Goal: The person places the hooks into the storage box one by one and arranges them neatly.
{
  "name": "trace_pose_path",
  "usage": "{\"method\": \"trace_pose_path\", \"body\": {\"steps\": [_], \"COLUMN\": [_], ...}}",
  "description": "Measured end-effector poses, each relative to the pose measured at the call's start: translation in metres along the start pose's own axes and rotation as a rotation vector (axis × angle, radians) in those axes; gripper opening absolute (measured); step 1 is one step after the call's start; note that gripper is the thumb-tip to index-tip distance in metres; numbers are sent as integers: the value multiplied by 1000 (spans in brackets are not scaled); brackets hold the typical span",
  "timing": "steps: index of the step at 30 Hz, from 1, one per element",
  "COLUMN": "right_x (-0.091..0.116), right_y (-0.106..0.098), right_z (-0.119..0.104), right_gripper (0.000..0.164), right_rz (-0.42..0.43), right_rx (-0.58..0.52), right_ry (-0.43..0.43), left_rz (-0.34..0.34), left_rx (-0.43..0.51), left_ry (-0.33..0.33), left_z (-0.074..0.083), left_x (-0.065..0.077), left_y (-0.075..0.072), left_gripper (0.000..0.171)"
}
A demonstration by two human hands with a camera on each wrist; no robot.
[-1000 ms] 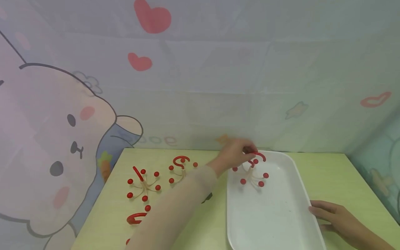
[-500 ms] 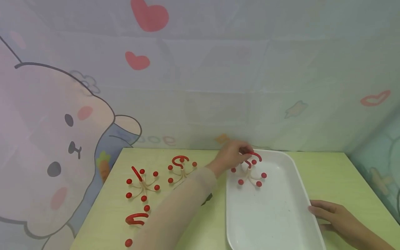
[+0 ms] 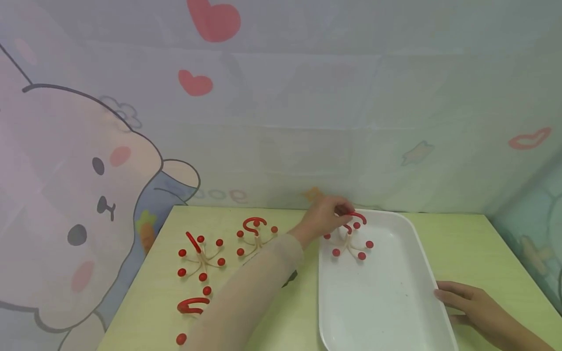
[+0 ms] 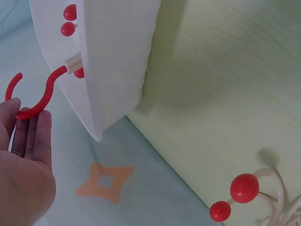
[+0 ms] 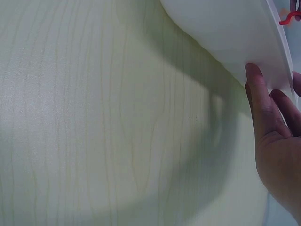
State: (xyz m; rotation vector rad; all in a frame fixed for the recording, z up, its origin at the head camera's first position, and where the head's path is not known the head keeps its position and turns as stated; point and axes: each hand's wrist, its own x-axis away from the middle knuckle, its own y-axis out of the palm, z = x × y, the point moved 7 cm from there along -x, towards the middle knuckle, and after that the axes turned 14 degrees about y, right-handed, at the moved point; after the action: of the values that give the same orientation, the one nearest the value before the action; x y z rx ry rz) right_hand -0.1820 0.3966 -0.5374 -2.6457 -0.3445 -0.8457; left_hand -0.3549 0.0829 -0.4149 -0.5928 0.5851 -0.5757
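My left hand (image 3: 327, 214) pinches the hooked red handle of a scalp massager (image 3: 349, 240) at the far left corner of the white tray (image 3: 386, 302). Its pale legs end in red balls and spread over the tray floor. In the left wrist view the red handle (image 4: 47, 94) runs between thumb and fingertips. My right hand (image 3: 478, 309) grips the tray's right rim, fingers against the outer wall and thumb (image 5: 297, 82) at the edge. The tray's near end lies outside the head view.
On the table left of the tray stand more massagers: one at the left (image 3: 202, 258), one behind the left forearm (image 3: 257, 239), and one at the front (image 3: 189, 306), partly covered by the sleeve. A small dark object (image 3: 291, 278) peeks out beside the sleeve. A printed cloth (image 3: 307, 122) hangs behind the table.
The left hand and the massager it holds have shifted very slightly to the left over the tray. My right hand stays at the rim.
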Motion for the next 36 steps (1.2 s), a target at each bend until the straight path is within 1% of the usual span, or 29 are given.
{"method": "trace_pose_path", "body": {"steps": [4,8,12,14,16,19,23,26,32,36], "right_x": [1,1,0,0,-1,-2,-1,0,0,0], "right_y": [1,1,0,0,-1,-1,0,0,1,1], "right_z": [0,-1,-2,-1,-1,-1,-1,0,0,0], "right_gripper": [60,62,64,64,64,65,64,63,63,62], "right_rz": [-17,-14,-3,-1,8,15,2,-10,-31,-39], "right_rx": [-6,-10,2,9,12,5,2,4,5,12], "right_ry": [-17,-4,15,16,15,20,11,-2,-23,-34], "left_rz": [-3,-17,-44,-57,-69,-100,-155,-181,-209,-208], "left_rx": [-10,-43,-66,-64,-63,-94,-151,-151,-175,-207], "left_ry": [-10,-27,-30,-14,7,26,21,24,25,13], "left_z": [1,3,9,12,15,20,28,34,37,38], "left_x": [1,2,5,7,9,13,20,26,41,52], "left_y": [-1,-5,-12,-17,-24,-35,-51,-62,-83,-98], "left_gripper": [22,28,32,34,36,38,42,45,48,51]}}
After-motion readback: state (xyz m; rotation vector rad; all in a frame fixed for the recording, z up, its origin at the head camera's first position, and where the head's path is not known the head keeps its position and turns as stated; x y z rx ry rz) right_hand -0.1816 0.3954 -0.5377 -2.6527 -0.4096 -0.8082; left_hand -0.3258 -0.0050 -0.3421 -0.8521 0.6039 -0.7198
